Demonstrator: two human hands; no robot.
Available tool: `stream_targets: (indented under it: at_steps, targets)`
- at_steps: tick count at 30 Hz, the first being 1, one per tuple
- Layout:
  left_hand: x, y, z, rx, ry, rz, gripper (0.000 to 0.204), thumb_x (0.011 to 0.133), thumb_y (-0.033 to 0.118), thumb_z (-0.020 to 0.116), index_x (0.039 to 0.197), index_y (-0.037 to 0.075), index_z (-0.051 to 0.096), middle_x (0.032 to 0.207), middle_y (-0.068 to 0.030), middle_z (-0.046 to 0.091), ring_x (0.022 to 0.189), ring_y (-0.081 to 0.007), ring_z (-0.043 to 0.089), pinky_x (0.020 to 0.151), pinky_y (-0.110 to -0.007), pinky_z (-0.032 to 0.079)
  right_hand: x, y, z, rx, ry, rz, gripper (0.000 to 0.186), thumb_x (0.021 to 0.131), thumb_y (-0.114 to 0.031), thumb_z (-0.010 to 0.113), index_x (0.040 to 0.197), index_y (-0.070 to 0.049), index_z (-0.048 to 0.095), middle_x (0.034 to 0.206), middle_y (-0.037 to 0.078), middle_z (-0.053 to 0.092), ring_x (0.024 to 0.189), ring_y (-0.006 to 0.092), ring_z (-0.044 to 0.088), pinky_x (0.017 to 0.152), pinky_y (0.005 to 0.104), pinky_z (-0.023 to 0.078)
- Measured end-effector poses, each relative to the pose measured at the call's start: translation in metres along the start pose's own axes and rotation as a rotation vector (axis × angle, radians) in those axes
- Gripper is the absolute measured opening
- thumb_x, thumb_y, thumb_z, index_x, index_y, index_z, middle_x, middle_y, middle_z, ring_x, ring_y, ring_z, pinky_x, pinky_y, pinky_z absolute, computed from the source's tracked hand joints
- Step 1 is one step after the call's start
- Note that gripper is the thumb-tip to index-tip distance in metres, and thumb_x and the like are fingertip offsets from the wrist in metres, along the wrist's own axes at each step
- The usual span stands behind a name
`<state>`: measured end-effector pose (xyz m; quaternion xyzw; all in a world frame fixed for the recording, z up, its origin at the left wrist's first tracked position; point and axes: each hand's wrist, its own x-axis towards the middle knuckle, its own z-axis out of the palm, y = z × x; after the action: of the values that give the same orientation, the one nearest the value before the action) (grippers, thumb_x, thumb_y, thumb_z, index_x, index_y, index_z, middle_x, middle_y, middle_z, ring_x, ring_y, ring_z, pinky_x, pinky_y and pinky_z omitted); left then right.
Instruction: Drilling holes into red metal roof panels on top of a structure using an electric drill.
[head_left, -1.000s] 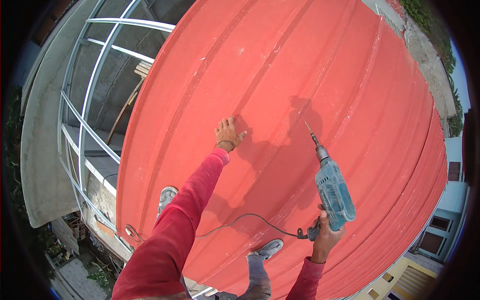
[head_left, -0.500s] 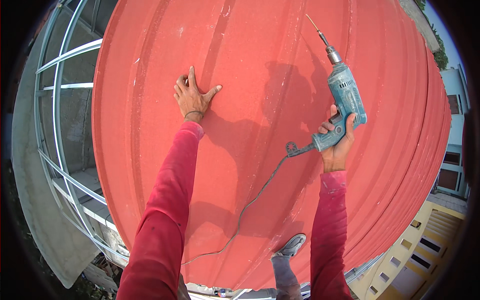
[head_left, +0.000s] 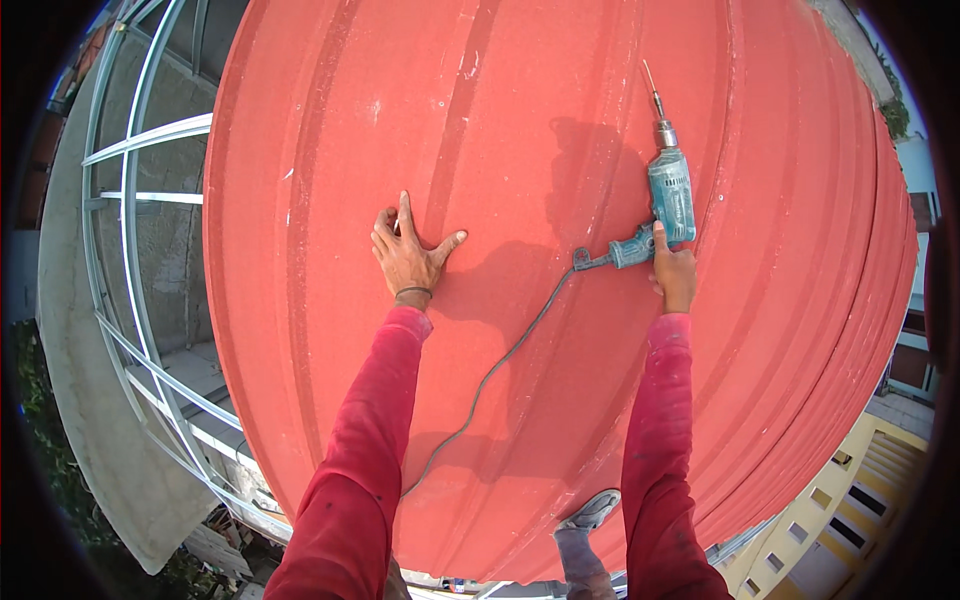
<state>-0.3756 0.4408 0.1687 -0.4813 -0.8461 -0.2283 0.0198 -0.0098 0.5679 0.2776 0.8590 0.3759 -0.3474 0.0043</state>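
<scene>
Left hand: the left hand [head_left: 408, 256] lies flat on the red roofing sheet [head_left: 560, 140], left of the frame's centre, fingers spread and thumb out to the right; it grips nothing, the palm simply presses on the metal.

Right hand: the right hand [head_left: 673, 272] sits right of centre, fingers wrapped round the handle of the electric drill [head_left: 665, 195], closed tight on it.

Drill: teal body, metal chuck and a thin bit pointing toward the top of the frame; it lies close along the sheet in the upper right, beside one of the raised ribs. Whether the bit tip touches the metal I cannot tell.

Cord: a grey cord [head_left: 500, 360] leaves the handle's end, runs down and to the left across the sheet between the two arms, and ends near the lower edge of the roof.

Sleeves: both forearms come up from the bottom of the frame in red sleeves [head_left: 365, 440].

Shoe: a grey shoe [head_left: 590, 512] rests at the sheet's lower edge, bottom centre.

Frame: bare metal roof framing [head_left: 130, 170] shows at the left, beyond the sheet's edge.

Building: a yellow building [head_left: 850, 490] sits far below, lower right.
</scene>
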Motion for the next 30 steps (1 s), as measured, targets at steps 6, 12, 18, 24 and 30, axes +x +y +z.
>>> stream_targets:
  at_steps: [6,12,18,24,30]
  targets:
    - [0.004,-0.001,-0.001,0.035,-0.005,-0.002,0.115,0.069,0.081,0.073,0.157,0.016,0.038,0.139,-0.0165,0.042,0.122,-0.0337,0.047,0.102,-0.05,0.044,-0.011,-0.12,0.057,0.198,0.576,-0.997,0.083,0.094,-0.051,0.067,0.146,0.007,0.038,0.148,0.028,0.045,0.14,0.0416,0.043,0.115,0.0535,0.035]
    - [0.001,-0.001,0.003,-0.003,-0.126,-0.091,0.121,0.064,0.077,0.081,0.158,0.015,0.037,0.141,-0.0172,0.037,0.127,-0.0348,0.043,0.108,-0.051,0.043,0.027,-0.148,0.114,0.008,0.737,-0.828,0.094,0.095,-0.052,0.065,0.157,0.006,0.024,0.162,0.026,0.031,0.152,0.0402,0.028,0.123,0.057,0.024]
    - [0.006,0.006,-0.004,-0.03,-0.167,-0.116,0.123,0.062,0.074,0.084,0.158,0.015,0.037,0.14,-0.0178,0.038,0.127,-0.0364,0.042,0.108,-0.052,0.041,0.025,-0.147,0.114,-0.041,0.706,-0.802,0.094,0.096,-0.052,0.065,0.157,0.006,0.022,0.162,0.025,0.03,0.151,0.0403,0.029,0.122,0.0589,0.025]
    - [0.024,0.012,-0.012,-0.135,-0.194,-0.191,0.118,0.064,0.067,0.088,0.157,0.014,0.038,0.141,-0.0181,0.037,0.128,-0.0376,0.04,0.108,-0.054,0.039,0.022,-0.153,0.11,-0.061,0.676,-0.803,0.095,0.096,-0.05,0.066,0.158,0.005,0.02,0.163,0.025,0.028,0.152,0.0413,0.027,0.122,0.0609,0.024]
    - [0.138,0.08,0.001,-0.211,-0.127,-0.214,0.118,0.066,0.067,0.087,0.159,0.015,0.034,0.14,-0.0162,0.037,0.129,-0.0359,0.038,0.109,-0.053,0.036,0.024,-0.152,0.106,-0.079,0.653,-0.795,0.097,0.095,-0.048,0.068,0.159,0.004,0.017,0.163,0.026,0.027,0.152,0.0423,0.026,0.122,0.0611,0.023]
